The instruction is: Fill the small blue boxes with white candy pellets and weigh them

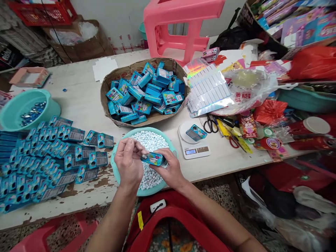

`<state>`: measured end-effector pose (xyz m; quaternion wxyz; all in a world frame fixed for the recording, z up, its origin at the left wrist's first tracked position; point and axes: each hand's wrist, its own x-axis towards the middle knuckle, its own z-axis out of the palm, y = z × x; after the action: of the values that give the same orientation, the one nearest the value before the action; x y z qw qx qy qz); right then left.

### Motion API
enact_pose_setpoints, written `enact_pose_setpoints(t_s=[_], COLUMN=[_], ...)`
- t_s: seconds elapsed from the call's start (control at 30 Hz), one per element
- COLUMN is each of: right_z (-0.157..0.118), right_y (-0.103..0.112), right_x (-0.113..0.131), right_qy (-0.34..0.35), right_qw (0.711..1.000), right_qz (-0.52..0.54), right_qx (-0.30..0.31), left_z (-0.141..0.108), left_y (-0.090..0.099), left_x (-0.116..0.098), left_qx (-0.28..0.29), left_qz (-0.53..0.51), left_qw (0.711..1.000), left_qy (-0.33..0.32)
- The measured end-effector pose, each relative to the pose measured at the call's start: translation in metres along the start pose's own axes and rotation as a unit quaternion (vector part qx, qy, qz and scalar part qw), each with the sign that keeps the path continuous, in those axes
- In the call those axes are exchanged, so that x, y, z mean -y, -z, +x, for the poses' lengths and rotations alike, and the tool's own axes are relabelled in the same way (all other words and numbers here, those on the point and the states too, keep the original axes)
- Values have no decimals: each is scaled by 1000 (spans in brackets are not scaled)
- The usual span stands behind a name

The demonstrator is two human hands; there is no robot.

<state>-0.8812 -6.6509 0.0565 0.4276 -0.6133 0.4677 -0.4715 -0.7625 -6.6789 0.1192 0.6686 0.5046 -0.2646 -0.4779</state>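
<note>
My right hand [170, 168] grips a small blue candy tin [152, 159] printed "Caramelo Macizo", holding it flat above a turquoise basin [115, 164]. White candies [151, 138], small and pebble-like, fill that basin. At the tin's left end is my left hand [129, 161], palm turned up and fingers curled closed. What lies in those fingers is mostly hidden; a pale bit shows by the fingertips. Another blue tin [196, 132] rests on a white digital scale [190, 153] to the right. Beyond the basin, a cardboard tray [110, 117] holds a heap of similar tins.
Many blue tins with round holes [55, 150] stand in rows at left. Behind them, a turquoise bowl [54, 106] contains shiny blue pieces. Right of the tray lie sticker sheets [208, 89], black scissors [210, 125] and clutter. A pink stool [183, 21] stands at the back.
</note>
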Motion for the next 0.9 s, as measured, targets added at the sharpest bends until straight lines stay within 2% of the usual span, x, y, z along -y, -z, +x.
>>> enact_pose_setpoints(t_s=[0.07,0.13,0.23,0.3,0.33,0.4,0.47,0.53,0.57,0.63,0.67,0.73,0.8,0.83,0.9], right_z=[1,1,-2,-6,-9,-14,-18,-21,-22,-22,-22,-20,-18,-17,-15], right_y=[1,4,12,17,19,22,25,28,29,32,33,36,36,36,33], right_x=[-2,-5,-8,-10,-11,-14,-17,-20,-21,-23,-23,-23,-22,-21,-19], right_qy=[-13,-27,-41,-54,-62,-71,-76,-82,-86,-88,-85,-73,-57,-50,-37], right_qw=[1000,998,996,994,993,992,993,994,995,995,996,997,998,998,998], right_qz=[24,51,79,94,101,103,87,67,58,42,32,11,-13,-25,-49], right_qx=[0,-1,3,10,13,10,8,10,8,-5,-13,-26,-29,-26,-14], left_z=[7,20,45,58,61,61,55,48,46,44,44,45,46,46,43], left_y=[4,15,40,54,59,63,60,56,54,53,53,54,54,53,46], left_x=[-2,4,35,67,82,109,125,131,132,132,131,125,110,100,74], left_qx=[-33,-71,-95,-52,-9,84,156,199,212,205,187,122,59,41,38], left_qz=[4,9,95,243,333,495,594,633,636,618,594,496,322,219,35], left_qw=[999,996,989,968,942,864,786,743,737,756,781,860,941,966,981], left_qy=[-29,-56,-59,-30,-24,-39,-70,-84,-81,-60,-44,7,87,129,190])
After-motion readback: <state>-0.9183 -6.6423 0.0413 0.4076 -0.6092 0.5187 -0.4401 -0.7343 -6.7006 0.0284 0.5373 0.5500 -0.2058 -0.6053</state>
